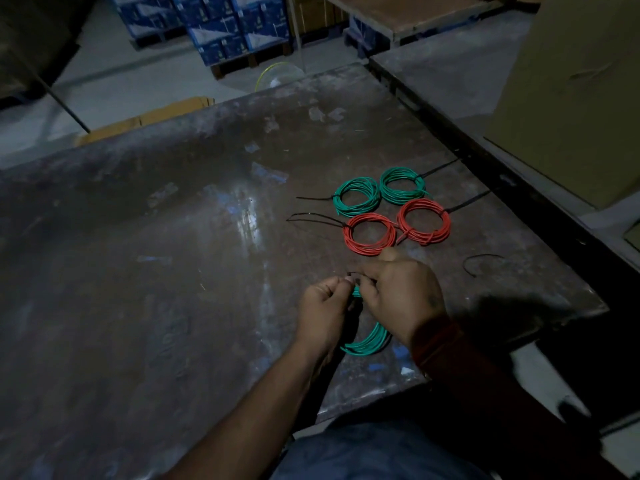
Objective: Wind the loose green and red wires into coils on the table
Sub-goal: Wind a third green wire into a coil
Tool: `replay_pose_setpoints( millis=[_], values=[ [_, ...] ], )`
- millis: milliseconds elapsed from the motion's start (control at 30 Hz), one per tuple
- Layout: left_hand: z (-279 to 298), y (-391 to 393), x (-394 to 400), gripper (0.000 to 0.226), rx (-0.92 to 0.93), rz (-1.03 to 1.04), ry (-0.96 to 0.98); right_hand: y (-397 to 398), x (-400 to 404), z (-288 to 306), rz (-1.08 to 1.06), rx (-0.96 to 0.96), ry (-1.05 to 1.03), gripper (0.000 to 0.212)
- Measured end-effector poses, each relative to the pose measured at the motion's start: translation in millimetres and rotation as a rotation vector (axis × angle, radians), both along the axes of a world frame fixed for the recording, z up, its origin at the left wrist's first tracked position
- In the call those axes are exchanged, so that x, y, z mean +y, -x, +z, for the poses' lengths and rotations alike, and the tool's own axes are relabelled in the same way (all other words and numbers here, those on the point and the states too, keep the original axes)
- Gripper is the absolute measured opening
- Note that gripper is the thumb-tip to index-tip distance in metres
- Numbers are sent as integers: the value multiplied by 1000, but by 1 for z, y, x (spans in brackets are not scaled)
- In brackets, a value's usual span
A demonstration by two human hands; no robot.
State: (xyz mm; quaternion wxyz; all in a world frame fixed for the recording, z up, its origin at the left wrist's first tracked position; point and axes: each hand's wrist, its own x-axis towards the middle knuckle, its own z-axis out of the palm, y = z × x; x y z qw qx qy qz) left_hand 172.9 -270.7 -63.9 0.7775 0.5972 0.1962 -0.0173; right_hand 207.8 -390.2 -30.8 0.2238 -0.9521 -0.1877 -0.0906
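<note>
A green wire coil point(369, 341) lies near the table's front edge, its far side hidden under my hands. My left hand point(323, 306) and my right hand point(401, 294) meet over that far side, both pinching a thin black tie point(349, 274) at the coil. Beyond them lie two green coils point(356, 197) point(401, 185) and two red coils point(370, 233) point(424, 221), each bound with a black tie whose tail sticks out.
A loose black tie point(479, 261) lies to the right of my hands on the dark worn table point(173, 237). A big cardboard box point(571, 98) stands at the right. Blue cartons point(235, 26) are stacked on the floor beyond the table.
</note>
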Motion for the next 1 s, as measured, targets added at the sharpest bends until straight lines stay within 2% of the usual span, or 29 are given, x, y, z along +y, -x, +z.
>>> replay_pose_setpoints(
  millis=[100, 267, 467, 600, 767, 1000],
  values=[
    [0, 1, -1, 52, -7, 2, -11, 1, 0, 2, 0, 2, -5, 6],
    [-3, 0, -1, 50, -11, 12, -20, 1, 0, 1, -2, -8, -8, 7],
    [-1, 1, 0, 45, -21, 7, -36, 2, 2, 3, 28, 5, 29, 10],
    [-3, 3, -2, 39, -43, 25, -91, 5, 3, 7, 64, -1, 48, 20],
    [-4, 4, -3, 38, -48, 23, -166, 2, 1, 6, 45, -4, 26, 9],
    [-6, 6, -6, 40, -57, -33, -215, -1, 0, 0, 16, -24, 18, 12]
  ],
)
